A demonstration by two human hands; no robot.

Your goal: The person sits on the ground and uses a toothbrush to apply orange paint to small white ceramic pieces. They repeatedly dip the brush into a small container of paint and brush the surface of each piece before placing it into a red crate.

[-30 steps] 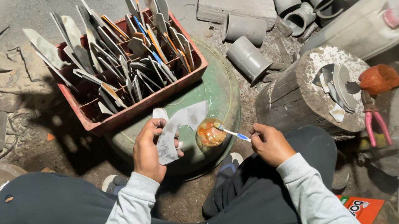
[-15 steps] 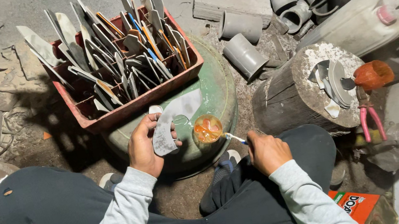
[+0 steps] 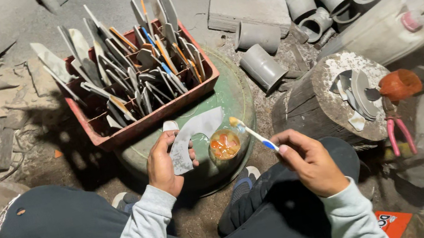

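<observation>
Left hand (image 3: 163,164), closed on 1 curved grey blade (image 3: 190,137), beside small cup of orange liquid (image 3: 225,145). Right hand (image 3: 308,161), clamped on 1 toothbrush (image 3: 253,134), bristles at cup rim. Red crate (image 3: 150,118) of blades stands behind cup.

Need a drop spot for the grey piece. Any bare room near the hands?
Bare patches: green drum top right of the red crate; stump top's near edge. Crowded: crate full of blades, pipe fittings piled behind. Jar sits between left hand and right hand.
</observation>
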